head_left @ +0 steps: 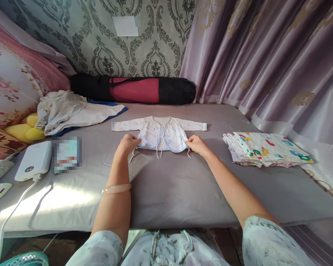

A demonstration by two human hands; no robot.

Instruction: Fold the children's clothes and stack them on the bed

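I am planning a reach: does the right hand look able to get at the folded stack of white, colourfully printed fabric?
Probably yes: only grey fabric sheet shows between the right hand and the folded stack, though it should first release the small, blue-edged white cloth jacket.

Here's the grey-sheeted bed point(183, 192), and centre stage lies a tie-front baby shirt point(152, 135), sleeves spread wide! Over right, a stack of folded printed cloths point(269, 147). Along the back, a black-and-red cylindrical bag point(135, 89); left, crumpled white clothing point(69, 114), a white power bank point(34, 160), a pixelated item point(68, 154).
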